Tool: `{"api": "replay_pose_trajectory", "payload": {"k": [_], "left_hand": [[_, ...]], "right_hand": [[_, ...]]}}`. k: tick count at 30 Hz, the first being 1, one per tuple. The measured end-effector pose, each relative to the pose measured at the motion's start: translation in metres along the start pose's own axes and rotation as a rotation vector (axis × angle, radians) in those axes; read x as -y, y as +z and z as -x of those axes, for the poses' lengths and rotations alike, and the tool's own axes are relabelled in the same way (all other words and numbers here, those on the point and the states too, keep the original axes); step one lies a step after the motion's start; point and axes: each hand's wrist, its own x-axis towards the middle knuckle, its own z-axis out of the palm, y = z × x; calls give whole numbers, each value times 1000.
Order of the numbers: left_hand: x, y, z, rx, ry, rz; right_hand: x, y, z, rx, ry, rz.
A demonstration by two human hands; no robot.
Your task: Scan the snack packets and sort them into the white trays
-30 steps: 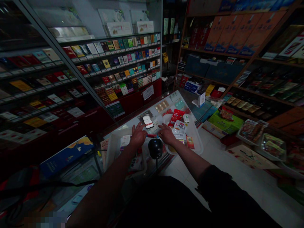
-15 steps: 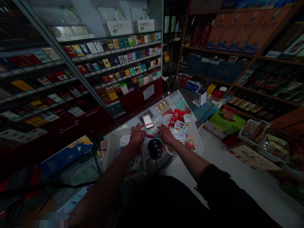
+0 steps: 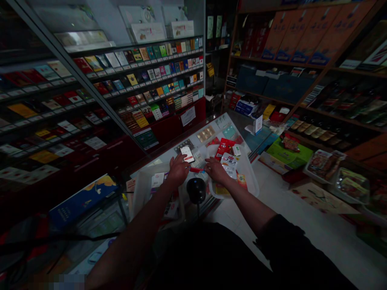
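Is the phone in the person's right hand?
No, the phone sits at the fingertips of the left hand, and the right hand is apart from it.

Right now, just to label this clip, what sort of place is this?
Probably a small tobacco and liquor shop: rows of cigarette packs in a glass case, orange boxes on wooden shelves, and bottles at the right.

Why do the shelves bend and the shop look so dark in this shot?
In the head view, wide-angle distortion curves the cigarette display case and wooden shelving; dim exposure sinks the dark sleeve into black, while the smartphone screen glares brightest.
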Motion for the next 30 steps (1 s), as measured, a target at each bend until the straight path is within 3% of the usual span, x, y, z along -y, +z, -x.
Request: {"api": "replay_pose_trajectory", "payload": {"k": [5,12,20,30], "left_hand": [[-23,1,-9,10,43,31],[-48,16,-22,67,109,18],[-79,38,-30,98,208,-91],[-120,61,-32,171,232,-260]], "right_hand": [[-11,-18,10,-26,5,2],[-28,-38,30,-32,45,45],[-51,-54,54,63,117,143],[-68,-69,72,246,50,294]]}}
